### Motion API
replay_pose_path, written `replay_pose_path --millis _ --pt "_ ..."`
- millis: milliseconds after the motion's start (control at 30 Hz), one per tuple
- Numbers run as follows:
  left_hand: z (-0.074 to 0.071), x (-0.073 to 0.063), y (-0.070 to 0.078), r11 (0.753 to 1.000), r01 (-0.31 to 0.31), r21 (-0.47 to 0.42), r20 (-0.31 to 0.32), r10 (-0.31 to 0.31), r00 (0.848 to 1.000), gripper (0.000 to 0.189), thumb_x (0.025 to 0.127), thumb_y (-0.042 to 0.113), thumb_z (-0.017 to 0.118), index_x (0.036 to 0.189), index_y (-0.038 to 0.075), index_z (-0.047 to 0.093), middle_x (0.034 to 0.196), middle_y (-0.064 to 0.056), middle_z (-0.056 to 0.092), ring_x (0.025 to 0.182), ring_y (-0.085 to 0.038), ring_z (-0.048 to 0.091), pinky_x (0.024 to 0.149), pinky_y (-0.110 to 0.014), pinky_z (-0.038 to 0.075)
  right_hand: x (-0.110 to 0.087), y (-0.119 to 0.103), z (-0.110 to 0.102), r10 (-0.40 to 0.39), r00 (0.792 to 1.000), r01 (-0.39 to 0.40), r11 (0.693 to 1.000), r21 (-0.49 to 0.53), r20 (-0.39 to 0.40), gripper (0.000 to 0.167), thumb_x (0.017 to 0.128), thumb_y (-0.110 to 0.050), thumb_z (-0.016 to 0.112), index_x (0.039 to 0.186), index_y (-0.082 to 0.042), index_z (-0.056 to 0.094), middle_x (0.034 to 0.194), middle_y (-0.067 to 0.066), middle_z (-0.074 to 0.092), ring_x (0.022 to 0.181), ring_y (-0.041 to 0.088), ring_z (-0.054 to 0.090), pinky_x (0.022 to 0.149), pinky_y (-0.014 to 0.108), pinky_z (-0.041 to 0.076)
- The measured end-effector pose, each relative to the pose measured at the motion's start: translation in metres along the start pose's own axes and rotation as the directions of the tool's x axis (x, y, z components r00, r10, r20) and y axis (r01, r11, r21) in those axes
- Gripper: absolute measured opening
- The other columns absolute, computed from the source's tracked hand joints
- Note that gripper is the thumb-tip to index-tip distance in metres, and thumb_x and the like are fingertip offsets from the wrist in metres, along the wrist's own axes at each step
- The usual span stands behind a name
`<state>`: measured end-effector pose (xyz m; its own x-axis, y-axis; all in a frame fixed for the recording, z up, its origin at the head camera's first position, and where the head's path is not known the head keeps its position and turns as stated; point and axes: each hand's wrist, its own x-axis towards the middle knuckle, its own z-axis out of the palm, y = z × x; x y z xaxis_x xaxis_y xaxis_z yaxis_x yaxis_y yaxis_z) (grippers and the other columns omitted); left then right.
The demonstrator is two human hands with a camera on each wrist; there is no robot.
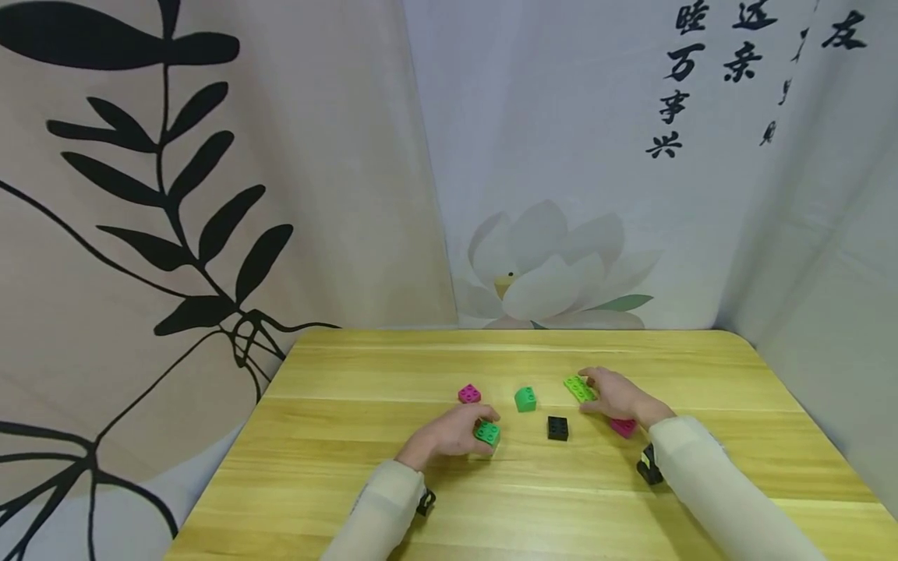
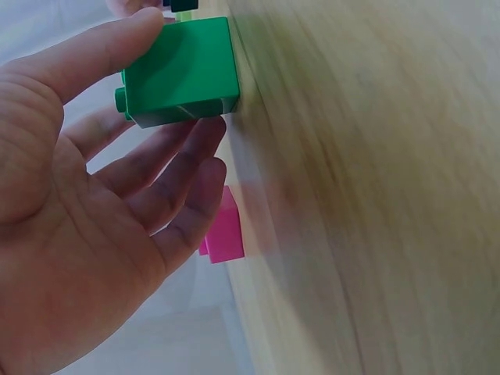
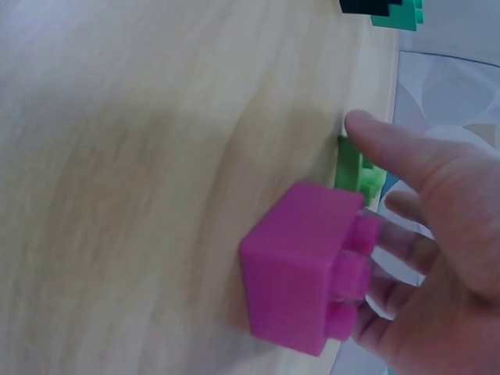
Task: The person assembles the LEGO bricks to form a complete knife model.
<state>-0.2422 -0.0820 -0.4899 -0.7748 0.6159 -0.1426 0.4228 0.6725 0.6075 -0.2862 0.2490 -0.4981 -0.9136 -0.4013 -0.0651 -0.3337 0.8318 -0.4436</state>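
1. L hand had its grip closed round a green brick, thumb on one side, fingers curled on the other; studs faced up in head view. Brick was over the nr-middle of the bench; whether it touched the wood, couldn't tell.
2. R hand had a loose, released grip, thumb & fingers spread either side of a lime brick, which lay on the bench, studs up. R wrist view showed a gap btwn thumb & fingers; contact w/ the brick, couldn't tell.
3. R-side pink brick sat just beside R hand, on its near side, partly hidden by it in head view; studs showed in R wrist view.
4. L-side pink brick sat on the bench just beyond L hand.
5. Second green brick stood btwn the L-side pink & lime ones, well apart from both hands.
6. Black brick lay btwn the two hands, a bit nearer the person than the second green one.
7. Both arms wore pale sleeves, w/ a dark wrist device at the R cuff & another at the L.
8. Behind: pale curtain w/ black plant print, lotus print & black characters.
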Motion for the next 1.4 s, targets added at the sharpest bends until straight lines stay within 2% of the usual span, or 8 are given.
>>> replay_pose_path --millis 167,300,467,633,833,967,1200,1400 --pt "-0.001 0.001 0.0 1.0 0.016 0.01 0.003 -0.016 1.0 0.044 0.079 0.017 0.078 0.12 0.013 0.061 0.108 0.007 0.059 0.095 -0.007 0.053 0.085 -0.025 0.045 0.0 0.001 -0.001 0.001 1.0 0.0 0.999 0.041 -0.018 0.064 0.082 -0.014 0.075 0.132 0.009 0.043 0.116 0.025 0.057 0.106 0.038 0.055 0.089 0.052 0.043" --pt "0.0 0.002 0.0 0.999 0.019 0.028 0.003 -0.019 1.0 0.039 0.078 0.017 0.078 0.115 0.014 0.063 0.098 0.01 0.058 0.087 -0.005 0.052 0.078 -0.022 0.045 0.002 0.001 -0.002 0.006 1.0 -0.005 1.0 0.02 -0.018 0.063 0.082 -0.017 0.074 0.13 0.011 0.044 0.111 0.024 0.058 0.104 0.038 0.055 0.089 0.052 0.044" --pt "0.002 0.002 0.0 1.0 0.005 0.022 0.004 -0.005 1.0 0.036 0.079 0.017 0.078 0.111 0.014 0.064 0.093 0.011 0.057 0.083 -0.005 0.051 0.075 -0.021 0.045 0.004 0.001 -0.003 0.015 1.0 -0.016 0.999 -0.042 -0.008 0.055 0.084 -0.019 0.072 0.123 0.012 0.05 0.103 0.019 0.058 0.094 0.031 0.057 0.084 0.047 0.047" --pt "0.002 0.002 0.002 1.0 0.007 0.015 0.008 -0.008 1.0 0.033 0.08 0.017 0.077 0.11 0.014 0.063 0.092 0.011 0.056 0.082 -0.005 0.051 0.074 -0.021 0.044 0.002 0.001 -0.002 0.009 1.0 -0.01 0.998 -0.057 -0.01 0.043 0.084 -0.015 0.07 0.115 0.012 0.057 0.096 0.013 0.057 0.085 0.023 0.055 0.079 0.043 0.048" --pt "0.002 -0.002 0.008 0.999 0.037 -0.003 0.012 -0.036 0.999 0.031 0.082 0.019 0.075 0.109 0.015 0.062 0.089 0.011 0.055 0.08 -0.006 0.051 0.071 -0.022 0.045 -0.003 -0.001 -0.004 -0.014 0.999 0.012 0.999 -0.048 -0.042 0.042 0.084 -0.016 0.068 0.115 0.009 0.057 0.1 0.013 0.056 0.094 0.03 0.056 0.085 0.049 0.046" --pt "0.002 -0.006 0.012 0.999 0.038 -0.013 0.015 -0.038 0.999 0.031 0.082 0.019 0.075 0.11 0.014 0.062 0.088 0.009 0.055 0.079 -0.006 0.051 0.07 -0.022 0.045 -0.006 -0.003 -0.005 -0.029 0.997 0.027 0.999 -0.042 -0.071 0.04 0.084 -0.017 0.069 0.113 0.008 0.059 0.099 0.011 0.057 0.093 0.028 0.056 0.085 0.048 0.046" --pt "0.01 -0.005 0.017 0.998 -0.021 0.06 0.022 0.019 1.0 0.031 0.082 0.023 0.075 0.11 0.016 0.062 0.087 0.013 0.054 0.078 -0.003 0.05 0.071 -0.02 0.044 -0.014 -0.002 -0.004 -0.029 0.997 0.025 0.998 -0.06 -0.078 0.037 0.083 -0.016 0.07 0.113 0.005 0.06 0.099 0.009 0.056 0.092 0.026 0.056 0.084 0.047 0.047" --pt "0.018 -0.002 0.024 0.992 -0.062 0.108 0.039 0.058 0.998 0.028 0.082 0.025 0.075 0.106 0.017 0.062 0.081 0.014 0.053 0.073 -0.002 0.049 0.066 -0.018 0.043 -0.022 -0.011 -0.005 -0.043 0.995 0.039 0.998 -0.04 -0.085 0.036 0.083 -0.014 0.07 0.112 0.004 0.061 0.1 0.009 0.057 0.091 0.025 0.056 0.084 0.047 0.047"
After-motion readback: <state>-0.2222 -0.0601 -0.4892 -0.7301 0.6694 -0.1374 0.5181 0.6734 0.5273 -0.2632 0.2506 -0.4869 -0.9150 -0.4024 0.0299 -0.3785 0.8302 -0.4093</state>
